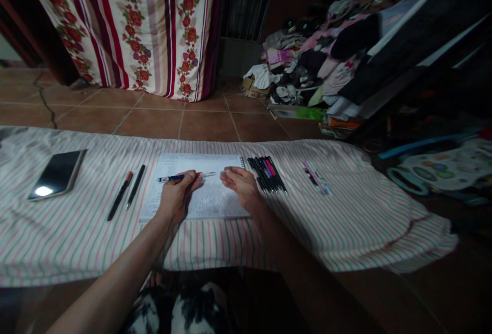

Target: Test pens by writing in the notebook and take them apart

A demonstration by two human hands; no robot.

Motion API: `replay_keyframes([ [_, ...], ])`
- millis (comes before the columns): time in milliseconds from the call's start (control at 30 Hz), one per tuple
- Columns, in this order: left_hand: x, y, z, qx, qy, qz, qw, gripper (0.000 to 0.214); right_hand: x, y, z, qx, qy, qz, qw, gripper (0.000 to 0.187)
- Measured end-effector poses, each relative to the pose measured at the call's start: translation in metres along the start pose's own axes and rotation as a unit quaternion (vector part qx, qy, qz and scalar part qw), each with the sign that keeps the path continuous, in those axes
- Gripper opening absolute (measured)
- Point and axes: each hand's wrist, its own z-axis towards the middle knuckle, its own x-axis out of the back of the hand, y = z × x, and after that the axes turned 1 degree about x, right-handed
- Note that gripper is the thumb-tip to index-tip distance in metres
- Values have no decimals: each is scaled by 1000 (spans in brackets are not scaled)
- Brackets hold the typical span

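Notebook (198, 190), writing seemingly too faint, pen (179, 176) partly hidden by left hand (177, 195)

A floral striped curtain (154, 26) is hanging right down to the brown floor tiles (154, 121), a metal grille (248, 3) is standing just beside it, and a big heap of clothes (326, 62) is sprawling across the right!

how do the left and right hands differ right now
The left hand grips a blue pen, while the right hand holds nothing. The left hand's fingers curl around the pen's barrel; the right hand's fingers lie loosely, pointing toward the pen's tip. Both hands are over the same spiral notebook, on opposite sides of its page.
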Motion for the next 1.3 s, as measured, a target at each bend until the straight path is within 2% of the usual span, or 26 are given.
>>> replay_keyframes([
  [133, 5, 2, 0, -30, 3, 39, 999, 14, 5, 2, 6, 66, -6, -110, 992, 15],
  [233, 6, 0, -2, -45, -3, 62, 997, 23, 9, 6, 9, 130, -18, -206, 970, 14],
  [400, 7, -7, -4, -74, 0, 71, 995, 31, 13, 11, 14, 191, -31, -307, 932, 17],
  [467, 8, -9, -5, -79, -2, 77, 994, 32, 14, 13, 15, 199, -28, -317, 927, 17],
  [567, 10, -10, -5, -80, -12, 87, 993, 34, 15, 14, 16, 182, -14, -297, 937, 17],
  [700, 11, -10, -8, -92, -18, 99, 991, 32, 14, 14, 11, 157, -26, -288, 944, 15],
  [867, 11, -9, -10, -104, -10, 110, 988, 34, 11, 10, 5, 192, -28, -320, 927, 17],
  [900, 12, -9, -9, -106, -11, 108, 988, 35, 10, 9, 4, 216, -31, -340, 915, 19],
  [967, 12, -10, -9, -111, -15, 108, 988, 34, 8, 5, 2, 280, -44, -398, 873, 21],
  [1067, 14, -12, -8, -111, -18, 104, 988, 33, 2, 0, -4, 363, -83, -495, 785, 22],
  [1167, 13, -12, -8, -112, -19, 99, 989, 32, -7, -5, -12, 388, -133, -600, 687, 21],
  [1233, 13, -12, -9, -115, -19, 101, 988, 31, -13, -7, -15, 396, -145, -661, 621, 20],
  [1300, 13, -12, -10, -115, -16, 100, 988, 31, -18, -8, -16, 402, -139, -700, 574, 19],
])
